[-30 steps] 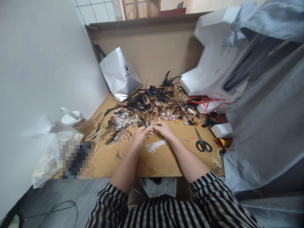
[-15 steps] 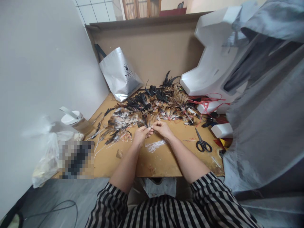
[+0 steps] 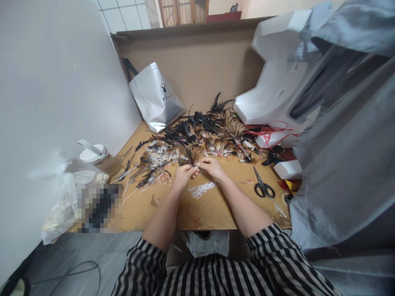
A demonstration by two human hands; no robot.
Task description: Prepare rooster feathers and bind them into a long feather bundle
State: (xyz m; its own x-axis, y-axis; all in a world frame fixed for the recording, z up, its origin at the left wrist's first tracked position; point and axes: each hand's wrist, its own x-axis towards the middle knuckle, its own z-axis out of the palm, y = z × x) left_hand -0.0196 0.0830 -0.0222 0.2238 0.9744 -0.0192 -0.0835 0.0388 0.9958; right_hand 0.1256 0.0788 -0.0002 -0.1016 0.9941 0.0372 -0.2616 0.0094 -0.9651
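Note:
My left hand [image 3: 185, 173] is closed in a pinch on the lower ends of a small bunch of brown and dark feathers [image 3: 191, 155]. The fingertips of my right hand [image 3: 211, 166] pinch the same bunch from the other side, close against the left fingers. The feathers fan upward, away from me. Behind my hands spreads a heap of feathers [image 3: 182, 133], black, brown and white. Just below my hands a patch of whitish strands [image 3: 202, 190] lies on the table. Black-handled scissors [image 3: 263, 187] rest to the right, blades pointing away.
A silver bag [image 3: 157, 98] leans at the back left of the table [image 3: 212, 213]. A lidded jug [image 3: 100, 158] and a plastic bag [image 3: 61, 209] stand at the left. White foam [image 3: 262, 98], red strings [image 3: 271, 131] and grey cloth [image 3: 342, 164] are on the right.
The fingers have shifted very slightly around the feather bunch, which now fans a little wider. Both hands stay in nearly the same place.

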